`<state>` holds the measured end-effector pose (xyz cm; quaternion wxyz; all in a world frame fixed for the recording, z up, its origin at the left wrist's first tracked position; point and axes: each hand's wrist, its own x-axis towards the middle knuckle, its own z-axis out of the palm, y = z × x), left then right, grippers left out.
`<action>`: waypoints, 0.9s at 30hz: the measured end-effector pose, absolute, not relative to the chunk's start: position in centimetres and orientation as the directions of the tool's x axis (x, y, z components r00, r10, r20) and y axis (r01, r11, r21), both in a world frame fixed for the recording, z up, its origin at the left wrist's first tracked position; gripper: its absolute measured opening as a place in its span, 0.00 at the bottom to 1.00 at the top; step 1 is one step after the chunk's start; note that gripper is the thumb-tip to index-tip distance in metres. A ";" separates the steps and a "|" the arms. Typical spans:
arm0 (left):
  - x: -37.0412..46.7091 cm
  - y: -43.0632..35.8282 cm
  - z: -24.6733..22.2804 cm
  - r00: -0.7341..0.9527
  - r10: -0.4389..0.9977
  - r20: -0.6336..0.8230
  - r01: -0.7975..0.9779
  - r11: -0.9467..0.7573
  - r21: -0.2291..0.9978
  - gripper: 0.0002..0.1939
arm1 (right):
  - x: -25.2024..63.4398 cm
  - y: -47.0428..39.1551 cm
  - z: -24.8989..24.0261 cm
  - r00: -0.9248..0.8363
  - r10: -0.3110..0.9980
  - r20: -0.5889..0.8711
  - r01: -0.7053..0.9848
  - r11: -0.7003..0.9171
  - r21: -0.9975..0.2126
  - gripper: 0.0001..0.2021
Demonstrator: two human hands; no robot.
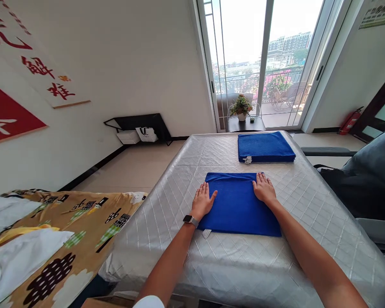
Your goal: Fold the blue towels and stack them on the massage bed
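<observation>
A blue towel (235,205) lies spread flat in a rectangle on the bed, with a small white tag at its near left corner. My left hand (203,200) rests flat on its left edge, thumb apart from the fingers; a watch is on that wrist. Flat against the towel's upper right edge lies my right hand (263,188), its fingers stretched out. Farther back on the bed sits a neat stack of folded blue towels (265,146), a white tag showing at its front left corner.
The bed's mattress (167,218) wears a silvery quilted cover. To the left is another bed with a patterned tan sheet (93,218) and white cloths. A potted plant (241,107) stands beyond the far edge. A dark bag (356,192) sits on the right.
</observation>
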<state>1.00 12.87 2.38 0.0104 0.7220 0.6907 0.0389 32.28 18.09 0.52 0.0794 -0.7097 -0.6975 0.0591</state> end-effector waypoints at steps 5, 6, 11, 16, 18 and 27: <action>0.1 12.3 2.9 0.011 0.999 0.052 1.000 -0.011 -0.010 0.44 | 32.2 18.2 0.4 0.021 0.999 0.036 0.980 -0.013 -0.197 0.34; 1.1 12.6 3.2 0.026 0.996 0.087 1.000 -0.025 -0.019 0.43 | 32.1 18.2 0.4 0.021 0.999 0.040 0.981 -0.012 -0.195 0.34; 11.7 15.4 4.2 0.396 0.888 0.232 0.909 -0.414 0.034 0.34 | 32.2 18.0 0.5 0.020 0.998 0.064 0.987 -0.010 -0.158 0.34; 21.3 17.8 2.9 0.518 0.835 0.188 0.823 -0.546 0.156 0.31 | 32.9 17.7 0.6 -0.037 0.999 0.016 0.993 0.039 -0.111 0.33; 21.5 18.3 2.3 0.489 0.855 0.171 0.837 -0.515 0.183 0.31 | 32.8 17.7 0.6 -0.026 1.000 0.010 0.992 0.027 -0.119 0.33; 5.3 20.2 2.6 0.149 0.986 0.081 0.981 -0.157 0.111 0.37 | 32.0 18.2 0.8 0.039 0.999 0.018 0.982 -0.035 -0.186 0.35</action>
